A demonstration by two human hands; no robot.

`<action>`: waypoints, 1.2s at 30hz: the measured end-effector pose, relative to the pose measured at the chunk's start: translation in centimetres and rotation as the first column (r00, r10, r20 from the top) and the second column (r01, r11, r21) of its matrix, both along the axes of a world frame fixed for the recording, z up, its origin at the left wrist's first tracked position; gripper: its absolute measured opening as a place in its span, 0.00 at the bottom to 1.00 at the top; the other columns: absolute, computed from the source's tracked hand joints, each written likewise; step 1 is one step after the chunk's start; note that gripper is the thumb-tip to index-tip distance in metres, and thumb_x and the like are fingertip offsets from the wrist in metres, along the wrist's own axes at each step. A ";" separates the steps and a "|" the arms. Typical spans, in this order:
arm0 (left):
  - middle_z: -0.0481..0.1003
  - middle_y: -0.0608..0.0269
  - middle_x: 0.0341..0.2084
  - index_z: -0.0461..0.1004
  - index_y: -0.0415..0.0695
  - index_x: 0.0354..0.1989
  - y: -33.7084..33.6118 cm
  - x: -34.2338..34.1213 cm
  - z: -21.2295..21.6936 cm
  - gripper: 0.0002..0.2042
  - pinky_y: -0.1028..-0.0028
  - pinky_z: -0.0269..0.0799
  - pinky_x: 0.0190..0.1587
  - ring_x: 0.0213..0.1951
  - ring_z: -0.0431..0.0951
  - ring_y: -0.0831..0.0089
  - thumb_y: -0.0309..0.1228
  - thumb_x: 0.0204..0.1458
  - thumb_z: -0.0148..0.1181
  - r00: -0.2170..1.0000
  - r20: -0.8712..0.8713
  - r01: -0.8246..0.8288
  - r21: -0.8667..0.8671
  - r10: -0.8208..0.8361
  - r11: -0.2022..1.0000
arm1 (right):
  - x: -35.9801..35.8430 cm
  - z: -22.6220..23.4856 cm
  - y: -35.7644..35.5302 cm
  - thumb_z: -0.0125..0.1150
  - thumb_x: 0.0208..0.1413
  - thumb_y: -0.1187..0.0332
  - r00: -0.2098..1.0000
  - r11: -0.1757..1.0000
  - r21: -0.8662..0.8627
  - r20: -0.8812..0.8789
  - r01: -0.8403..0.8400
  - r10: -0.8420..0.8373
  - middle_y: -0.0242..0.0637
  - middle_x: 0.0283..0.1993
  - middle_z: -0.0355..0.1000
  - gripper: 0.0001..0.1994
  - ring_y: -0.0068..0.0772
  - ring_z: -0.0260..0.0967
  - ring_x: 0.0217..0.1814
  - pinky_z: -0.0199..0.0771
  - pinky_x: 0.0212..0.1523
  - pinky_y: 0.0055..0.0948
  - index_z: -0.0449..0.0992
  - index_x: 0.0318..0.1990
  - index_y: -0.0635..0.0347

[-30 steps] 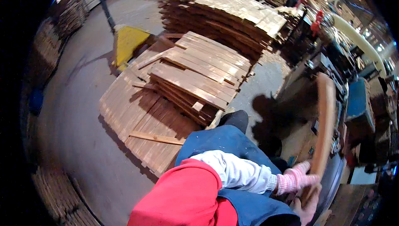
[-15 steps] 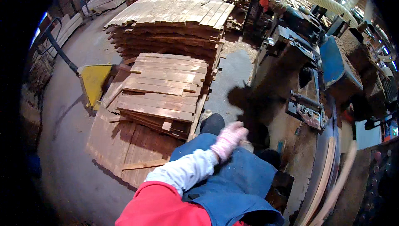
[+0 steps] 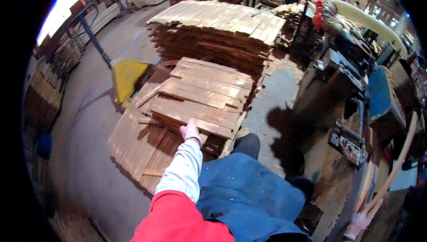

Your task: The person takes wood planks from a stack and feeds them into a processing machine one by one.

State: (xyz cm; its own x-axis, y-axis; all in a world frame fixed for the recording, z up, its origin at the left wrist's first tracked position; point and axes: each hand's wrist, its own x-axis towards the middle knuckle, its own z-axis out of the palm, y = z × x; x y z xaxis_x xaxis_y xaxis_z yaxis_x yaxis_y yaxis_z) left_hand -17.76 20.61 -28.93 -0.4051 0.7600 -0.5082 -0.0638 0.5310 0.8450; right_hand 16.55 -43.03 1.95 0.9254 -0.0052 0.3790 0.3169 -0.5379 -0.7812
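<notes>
Your gloved left hand [image 3: 190,131] is at the near edge of a board stack [image 3: 202,110], its grip impossible to tell, while your right hand [image 3: 357,225] holds a long wooden strip [image 3: 396,171] beside the machine [image 3: 349,147].

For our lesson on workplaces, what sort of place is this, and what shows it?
Probably a woodworking shop or timber mill, judging by the tall stack of pale-topped wooden boards, yellow metal pallet truck and thick cream flexible hose.
</notes>
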 end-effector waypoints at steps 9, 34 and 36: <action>0.61 0.55 0.67 0.61 0.43 0.67 2.1 1.7 2.1 0.37 0.52 0.64 0.62 0.64 0.65 0.52 0.51 0.53 0.63 0.964 0.256 0.107 -0.149 -0.066 0.983 | -22.4 1.9 -7.3 0.64 0.57 0.70 0.994 0.616 -0.787 -0.042 0.027 -0.097 0.55 0.62 0.69 0.28 0.53 0.68 0.61 0.65 0.63 0.40 0.65 0.65 0.68; 0.76 0.62 0.37 0.73 0.38 0.48 -23.9 21.6 23.0 0.21 0.70 0.75 0.42 0.35 0.76 0.73 0.40 0.53 0.68 0.352 0.446 0.618 0.549 -0.823 0.562 | -2.8 4.8 12.0 0.70 0.45 0.57 0.732 0.726 -0.620 0.340 -0.298 0.590 0.46 0.43 0.73 0.26 0.55 0.71 0.44 0.72 0.47 0.46 0.73 0.50 0.59; 0.76 0.62 0.39 0.72 0.37 0.49 -28.4 23.4 24.1 0.22 0.70 0.75 0.42 0.36 0.76 0.73 0.40 0.52 0.68 0.217 0.505 0.672 0.543 -0.836 0.503 | -8.3 7.6 13.7 0.72 0.41 0.52 0.806 0.611 -0.694 0.074 -0.381 0.587 0.47 0.50 0.70 0.31 0.54 0.70 0.50 0.71 0.52 0.46 0.72 0.52 0.58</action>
